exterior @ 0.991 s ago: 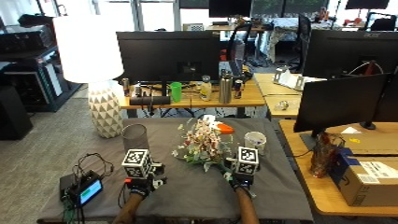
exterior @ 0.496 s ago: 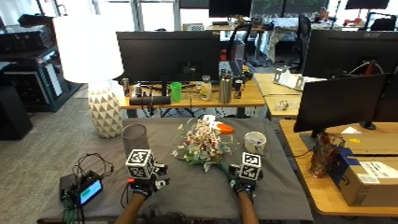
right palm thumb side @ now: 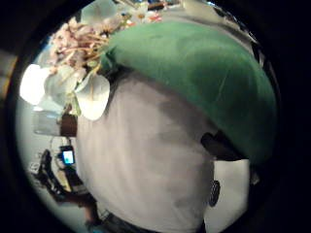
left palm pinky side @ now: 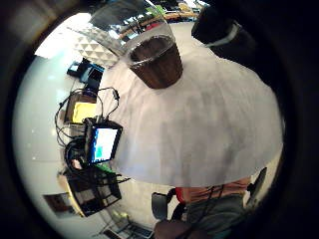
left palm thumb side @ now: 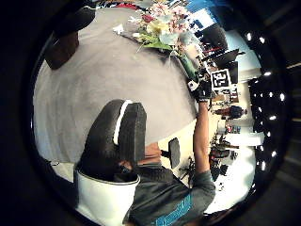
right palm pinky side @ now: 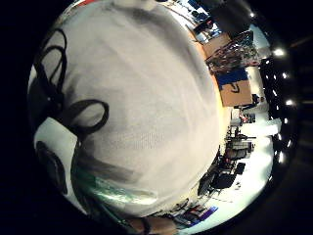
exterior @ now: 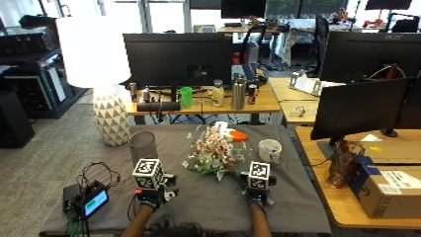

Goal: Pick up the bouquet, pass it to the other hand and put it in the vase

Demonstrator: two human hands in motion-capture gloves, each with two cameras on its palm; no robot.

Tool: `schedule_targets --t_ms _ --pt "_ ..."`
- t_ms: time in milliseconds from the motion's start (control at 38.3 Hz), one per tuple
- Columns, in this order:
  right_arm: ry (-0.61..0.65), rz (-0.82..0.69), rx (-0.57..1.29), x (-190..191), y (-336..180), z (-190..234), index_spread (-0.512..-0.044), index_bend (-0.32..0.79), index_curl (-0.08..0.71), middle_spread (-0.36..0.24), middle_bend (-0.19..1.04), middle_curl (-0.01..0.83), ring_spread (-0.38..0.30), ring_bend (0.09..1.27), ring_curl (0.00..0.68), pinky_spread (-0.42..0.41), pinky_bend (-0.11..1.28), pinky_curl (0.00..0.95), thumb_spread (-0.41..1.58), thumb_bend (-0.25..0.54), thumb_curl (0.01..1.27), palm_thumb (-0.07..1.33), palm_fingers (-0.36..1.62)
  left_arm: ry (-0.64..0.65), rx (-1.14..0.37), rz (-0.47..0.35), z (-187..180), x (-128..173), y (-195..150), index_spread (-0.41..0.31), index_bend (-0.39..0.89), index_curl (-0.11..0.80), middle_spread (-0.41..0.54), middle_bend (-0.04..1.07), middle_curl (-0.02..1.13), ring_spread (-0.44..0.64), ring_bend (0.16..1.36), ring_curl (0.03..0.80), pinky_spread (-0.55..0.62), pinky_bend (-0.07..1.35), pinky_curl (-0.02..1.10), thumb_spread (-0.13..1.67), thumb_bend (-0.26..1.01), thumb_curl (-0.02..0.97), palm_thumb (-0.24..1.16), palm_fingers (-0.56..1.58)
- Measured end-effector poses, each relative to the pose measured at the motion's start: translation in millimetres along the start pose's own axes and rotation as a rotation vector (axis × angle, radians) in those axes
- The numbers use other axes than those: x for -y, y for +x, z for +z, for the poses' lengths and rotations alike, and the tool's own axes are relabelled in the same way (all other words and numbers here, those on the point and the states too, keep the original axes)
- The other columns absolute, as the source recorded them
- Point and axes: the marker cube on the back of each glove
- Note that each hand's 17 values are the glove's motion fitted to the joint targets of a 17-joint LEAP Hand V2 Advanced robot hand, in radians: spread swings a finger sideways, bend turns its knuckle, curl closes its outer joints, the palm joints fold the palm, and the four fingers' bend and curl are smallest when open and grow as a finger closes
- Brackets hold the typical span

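Note:
The bouquet of pale pink and white flowers lies on the grey cloth at the table's middle, its green-wrapped stem end pointing toward my right hand. That hand hovers palm down right at the stem end; the green wrap fills much of its thumb side view, and I see no fingers curled round it. The vase, a dark glass cylinder, stands upright to the left of the flowers. My left hand sits low over the cloth in front of the vase, relaxed and holding nothing.
A white mug stands right of the bouquet, and an orange object lies behind it. A small device with a lit screen and cables sits at the cloth's left front corner. A white lamp stands at the back left.
Both hands have drawn back a little toward me along the cloth. The bouquet and the vase have not moved.

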Motion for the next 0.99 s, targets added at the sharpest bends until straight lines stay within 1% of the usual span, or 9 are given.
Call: schedule_targets --t_ms 78,104,130,209,391,548,704,835,991 --pt "0.051 0.014 -0.002 4.1 0.0 2.5 -0.261 0.17 0.294 -0.134 0.43 0.459 -0.190 0.64 0.422 -0.158 0.64 0.407 0.82 0.055 0.52 0.99 1.29 -0.006 -0.004 -0.005 -0.9 -2.1 -0.5 -0.125 0.15 0.345 0.017 0.17 0.33 0.17 0.49 0.306 0.39 0.45 0.30 1.12 -0.02 0.271 0.19 0.42" --pt "0.061 0.018 -0.002 3.8 0.4 1.7 -0.261 0.18 0.303 -0.136 0.40 0.453 -0.196 0.60 0.414 -0.169 0.64 0.412 0.80 0.050 0.52 1.00 1.19 -0.007 -0.005 -0.008 -0.8 -2.1 -1.2 -0.125 0.15 0.345 0.017 0.17 0.33 0.17 0.49 0.306 0.39 0.45 0.30 1.12 -0.02 0.271 0.19 0.42" --pt "0.067 0.022 -0.001 2.5 0.9 -0.5 -0.266 0.18 0.309 -0.144 0.45 0.473 -0.200 0.67 0.444 -0.191 0.63 0.415 0.77 0.031 0.53 0.98 1.32 -0.007 -0.007 -0.010 -0.6 -1.5 -2.2 -0.125 0.15 0.345 0.017 0.17 0.33 0.17 0.49 0.307 0.39 0.45 0.30 1.12 -0.02 0.271 0.19 0.42" --pt "0.080 0.028 0.022 -1.4 1.7 -8.0 -0.264 0.16 0.321 -0.158 0.49 0.494 -0.208 0.74 0.467 -0.233 0.63 0.423 0.71 -0.006 0.55 0.96 1.38 -0.005 -0.015 -0.006 0.6 2.5 -5.5 -0.125 0.16 0.346 0.017 0.17 0.33 0.17 0.49 0.307 0.39 0.45 0.30 1.12 -0.02 0.272 0.19 0.42" --pt "0.140 0.039 0.156 5.6 -0.6 -25.5 -0.260 0.18 0.356 -0.168 0.57 0.536 -0.206 0.85 0.511 -0.276 0.66 0.442 0.65 -0.022 0.60 0.96 1.40 -0.001 -0.053 0.002 -21.2 6.5 -3.6 -0.125 0.16 0.348 0.017 0.17 0.33 0.17 0.50 0.309 0.39 0.45 0.30 1.12 -0.02 0.272 0.19 0.42" --pt "0.229 0.050 0.353 2.4 -6.7 -66.5 -0.255 0.19 0.390 -0.173 0.61 0.559 -0.204 0.88 0.529 -0.287 0.69 0.458 0.62 -0.022 0.63 0.96 1.38 0.030 -0.150 0.042 -59.5 13.1 1.7 -0.123 0.16 0.349 0.022 0.17 0.33 0.17 0.50 0.309 0.39 0.45 0.31 1.12 -0.02 0.275 0.19 0.41" --pt "0.343 0.017 0.600 -1.6 -22.4 -116.1 -0.254 0.19 0.418 -0.175 0.63 0.571 -0.205 0.90 0.537 -0.293 0.71 0.469 0.60 -0.022 0.65 0.97 1.37 0.075 -0.310 0.130 -99.2 29.3 12.3 -0.122 0.16 0.350 0.024 0.17 0.33 0.17 0.50 0.309 0.38 0.45 0.31 1.12 -0.02 0.277 0.19 0.42" --pt "0.379 -0.029 0.787 -11.4 -40.1 -152.2 -0.254 0.19 0.437 -0.176 0.64 0.581 -0.205 0.91 0.539 -0.295 0.73 0.474 0.59 -0.025 0.67 0.97 1.36 0.074 -0.481 0.189 -125.3 39.9 25.4 -0.122 0.15 0.345 0.019 0.18 0.33 0.16 0.50 0.311 0.38 0.46 0.31 1.12 -0.02 0.278 0.20 0.42" --pt "0.410 -0.136 1.011 -25.4 -70.4 -191.7 -0.254 0.18 0.457 -0.177 0.65 0.588 -0.205 0.92 0.542 -0.295 0.73 0.478 0.58 -0.026 0.68 0.97 1.35 0.106 -0.775 0.260 -151.4 57.9 46.7 -0.116 0.13 0.335 0.008 0.19 0.34 0.15 0.52 0.314 0.36 0.47 0.31 1.11 -0.01 0.287 0.22 0.46"
